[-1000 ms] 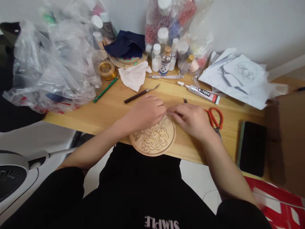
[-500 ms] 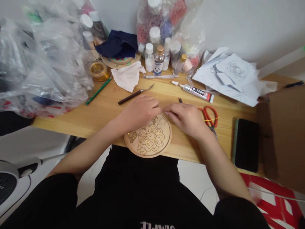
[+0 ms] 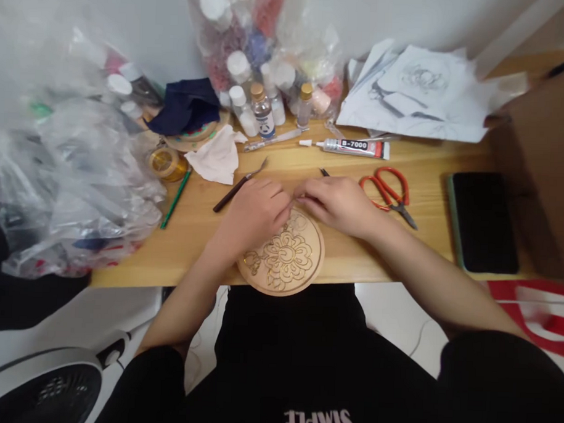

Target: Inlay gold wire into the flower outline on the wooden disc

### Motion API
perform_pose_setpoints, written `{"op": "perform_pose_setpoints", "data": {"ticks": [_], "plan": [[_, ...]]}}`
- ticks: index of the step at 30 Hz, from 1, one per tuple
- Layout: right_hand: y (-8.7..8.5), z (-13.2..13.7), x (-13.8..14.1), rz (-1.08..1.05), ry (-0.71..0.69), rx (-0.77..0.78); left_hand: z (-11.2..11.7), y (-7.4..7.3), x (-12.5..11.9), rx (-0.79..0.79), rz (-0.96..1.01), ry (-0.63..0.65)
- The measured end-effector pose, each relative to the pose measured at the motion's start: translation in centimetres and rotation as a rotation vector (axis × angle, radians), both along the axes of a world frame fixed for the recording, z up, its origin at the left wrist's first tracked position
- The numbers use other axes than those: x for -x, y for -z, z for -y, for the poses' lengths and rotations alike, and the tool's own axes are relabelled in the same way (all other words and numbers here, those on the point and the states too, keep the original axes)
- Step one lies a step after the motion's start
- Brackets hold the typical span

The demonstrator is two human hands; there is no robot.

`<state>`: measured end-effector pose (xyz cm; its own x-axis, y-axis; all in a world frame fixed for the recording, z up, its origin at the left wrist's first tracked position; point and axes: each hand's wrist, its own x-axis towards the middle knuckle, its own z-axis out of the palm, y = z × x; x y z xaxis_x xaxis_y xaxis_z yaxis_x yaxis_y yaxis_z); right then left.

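Observation:
A round wooden board (image 3: 286, 284) overhangs the table's front edge, bearing a flower pattern outlined in gold wire. At its upper left, my left hand (image 3: 262, 212) rests with fingers bent and closed near the rim; what its fingertips pinch is hidden. My right hand (image 3: 340, 204) is closed in a pinch at the board's top edge, its fingertips almost meeting the left ones. A thin gold wire (image 3: 380, 207) shows behind the right hand, across the orange-handled scissors (image 3: 399, 207); the stretch at the fingertips is too small to see.
Behind the hands lie a dark-handled craft knife (image 3: 231, 194), a white cloth (image 3: 218, 157) and a glue tube (image 3: 356, 147). A wire spool (image 3: 167, 164) and green pencil (image 3: 175, 200) sit left, beside plastic bags (image 3: 74, 179). Small bottles (image 3: 265, 115) stand behind; a phone (image 3: 484, 221) lies right.
The view has turned, shifting the table's contents. Both hands stay pinched together at the board's top edge; the orange-handled scissors are less covered by my right arm.

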<state>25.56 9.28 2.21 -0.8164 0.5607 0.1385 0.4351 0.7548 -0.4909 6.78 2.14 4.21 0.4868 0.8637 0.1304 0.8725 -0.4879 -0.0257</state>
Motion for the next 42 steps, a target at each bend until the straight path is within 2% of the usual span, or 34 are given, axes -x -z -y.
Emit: {"op": "perform_pose_setpoints", "data": {"ticks": [8, 16, 32, 42], "plan": [[-0.2, 0.1, 0.2, 0.057, 0.000, 0.040, -0.5, 1.4, 0.2, -0.025, 0.160, 0.025], [-0.3, 0.5, 0.6, 0.098, 0.020, 0.037, -0.5, 2.3, -0.2, -0.035, 0.247, -0.043], [0.0, 0.2, 0.3, 0.030, 0.012, 0.035, -0.2, 2.3, 0.4, 0.017, 0.314, 0.006], [-0.1, 0.2, 0.2, 0.005, 0.027, 0.097, -0.1, 2.1, 0.9, 0.053, 0.310, 0.006]]}}
